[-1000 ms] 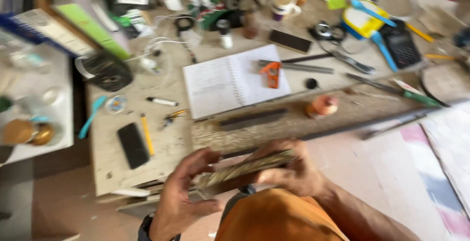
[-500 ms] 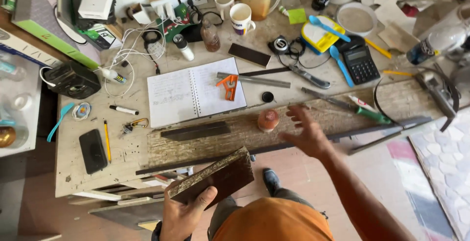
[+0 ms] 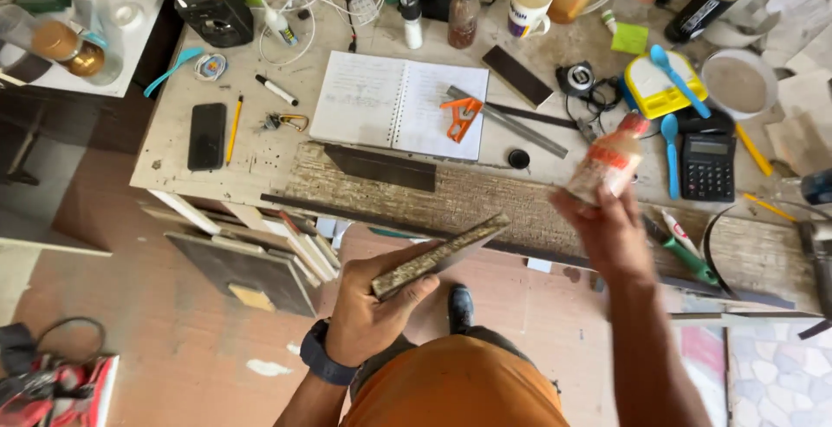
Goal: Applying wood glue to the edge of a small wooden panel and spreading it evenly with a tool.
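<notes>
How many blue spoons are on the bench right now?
3: one blue spoon on the yellow tray, one beside the calculator, one at the bench's left edge. Clutter may hide more.

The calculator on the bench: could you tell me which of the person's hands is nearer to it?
Right. The right hand, holding a small bottle, is just left of the calculator; the left hand grips a wood strip much farther left.

Motion-blurred: small bottle [image 3: 607, 160] in right hand [image 3: 607, 234], label unreadable. Notebook [image 3: 400, 104] writing too small. Desk [image 3: 260, 154] cut off at right edge.
</notes>
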